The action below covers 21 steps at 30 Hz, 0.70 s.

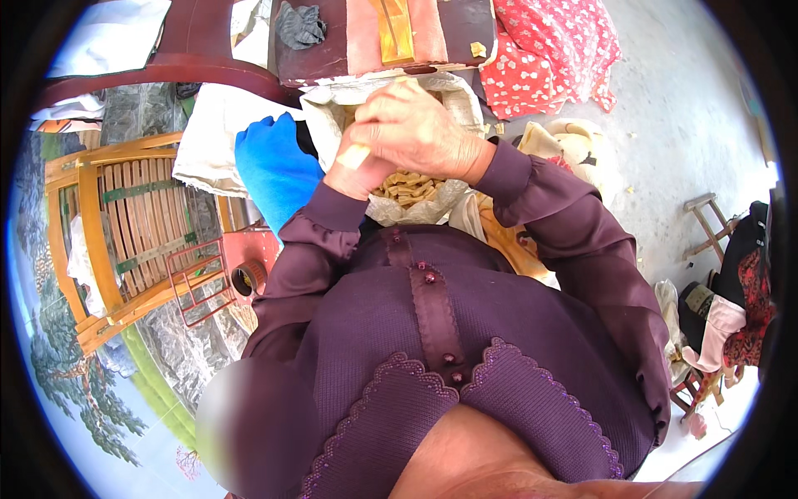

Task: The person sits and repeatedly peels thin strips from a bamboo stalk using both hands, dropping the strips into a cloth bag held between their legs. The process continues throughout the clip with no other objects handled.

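My two hands are clasped together over an open white woven sack [461, 91]. My right hand [424, 133] comes in from the right, its fingers folded over my left hand [366, 170], which is mostly hidden beneath. A small pale yellow piece [355, 156] shows beside the left wrist, under the right fingers; whether it is gripped or only lies there I cannot tell. Anything between the palms is hidden. Below the hands, many tan, finger-shaped pieces [407, 190] lie in the sack.
Beyond the sack, a dark red table [332, 62] bears a pink cloth [362, 37], an amber block [394, 33] and a crumpled grey cloth [301, 25]. A red floral cloth [549, 58] lies at right. Blue cloth [278, 166] and a wooden slatted chair [137, 224] are at left.
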Available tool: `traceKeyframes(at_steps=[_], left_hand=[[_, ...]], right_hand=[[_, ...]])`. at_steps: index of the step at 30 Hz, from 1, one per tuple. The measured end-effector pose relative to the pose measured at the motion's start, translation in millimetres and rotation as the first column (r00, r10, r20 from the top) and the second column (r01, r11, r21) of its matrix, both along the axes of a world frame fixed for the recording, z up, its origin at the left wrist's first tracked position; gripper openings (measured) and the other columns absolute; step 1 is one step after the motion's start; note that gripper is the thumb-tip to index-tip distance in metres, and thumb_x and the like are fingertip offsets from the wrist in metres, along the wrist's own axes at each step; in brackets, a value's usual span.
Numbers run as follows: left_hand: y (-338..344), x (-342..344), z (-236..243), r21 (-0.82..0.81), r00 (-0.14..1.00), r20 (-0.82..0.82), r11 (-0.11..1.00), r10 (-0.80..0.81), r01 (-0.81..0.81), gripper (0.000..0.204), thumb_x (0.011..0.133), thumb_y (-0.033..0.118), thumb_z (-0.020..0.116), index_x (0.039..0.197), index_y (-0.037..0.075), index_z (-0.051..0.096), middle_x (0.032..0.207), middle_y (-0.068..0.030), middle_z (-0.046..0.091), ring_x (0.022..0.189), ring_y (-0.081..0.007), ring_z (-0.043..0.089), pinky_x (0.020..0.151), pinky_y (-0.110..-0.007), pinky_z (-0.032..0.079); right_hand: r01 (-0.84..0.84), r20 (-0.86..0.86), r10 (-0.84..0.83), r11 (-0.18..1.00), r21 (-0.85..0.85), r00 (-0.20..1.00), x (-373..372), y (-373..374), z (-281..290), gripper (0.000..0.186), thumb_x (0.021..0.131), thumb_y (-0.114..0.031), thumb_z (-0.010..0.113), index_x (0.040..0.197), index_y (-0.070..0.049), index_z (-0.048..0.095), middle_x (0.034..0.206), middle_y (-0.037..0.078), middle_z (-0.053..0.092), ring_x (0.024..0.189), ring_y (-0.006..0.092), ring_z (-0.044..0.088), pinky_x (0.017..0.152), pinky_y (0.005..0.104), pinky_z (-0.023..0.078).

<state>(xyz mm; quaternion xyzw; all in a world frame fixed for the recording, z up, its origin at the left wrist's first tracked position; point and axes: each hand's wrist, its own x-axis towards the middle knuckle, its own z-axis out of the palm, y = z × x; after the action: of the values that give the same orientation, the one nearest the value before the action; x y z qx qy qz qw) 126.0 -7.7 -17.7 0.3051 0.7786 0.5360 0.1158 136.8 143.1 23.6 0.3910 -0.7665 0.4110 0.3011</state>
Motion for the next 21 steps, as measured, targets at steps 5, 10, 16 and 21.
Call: traceKeyframes(at_steps=[5,10,16,21], left_hand=[[-3,-17,34,0.411,0.321,0.91,0.65,-0.261,-0.639,0.021,0.097,0.017,0.043,0.109,0.002,0.053,0.1,-0.0087,0.06,0.094,-0.019,0.059,0.085,-0.029,0.048],[11,-13,40,0.364,0.463,0.886,0.656,-0.025,-0.662,0.014,0.096,0.019,0.046,0.099,0.008,0.055,0.082,0.002,0.053,0.071,-0.0092,0.05,0.069,-0.026,0.044],[17,-7,34,0.208,0.488,0.872,0.921,-0.023,-0.328,0.022,0.096,0.021,0.044,0.107,0.006,0.057,0.103,-0.0022,0.061,0.089,-0.013,0.058,0.077,-0.028,0.047],[17,-7,50,-0.136,0.976,0.157,0.982,0.151,-0.13,0.018,0.09,0.011,0.047,0.096,0.003,0.061,0.083,-0.0053,0.061,0.085,-0.0192,0.056,0.073,-0.031,0.045]], right_hand=[[-0.067,0.128,0.095,0.976,-0.206,0.987,-3,-5,-12,0.02,0.079,-0.013,0.064,0.099,-0.009,0.066,0.09,0.005,0.063,0.081,0.022,0.059,0.076,0.0319,0.046],[0.041,0.567,0.41,0.785,-0.618,0.714,-6,-5,-8,0.018,0.09,-0.016,0.059,0.103,-0.004,0.065,0.077,0.007,0.063,0.069,0.01,0.059,0.061,0.0229,0.047],[0.17,0.327,-0.072,0.945,-0.28,0.942,-11,5,1,0.019,0.093,-0.02,0.055,0.087,-0.002,0.058,0.066,0.013,0.053,0.058,0.0274,0.055,0.054,0.0337,0.044],[0.212,0.496,-0.041,0.932,-0.294,0.867,-16,7,-12,0.023,0.095,-0.023,0.049,0.091,0.0,0.054,0.067,0.019,0.049,0.063,0.0373,0.052,0.056,0.0394,0.042]])
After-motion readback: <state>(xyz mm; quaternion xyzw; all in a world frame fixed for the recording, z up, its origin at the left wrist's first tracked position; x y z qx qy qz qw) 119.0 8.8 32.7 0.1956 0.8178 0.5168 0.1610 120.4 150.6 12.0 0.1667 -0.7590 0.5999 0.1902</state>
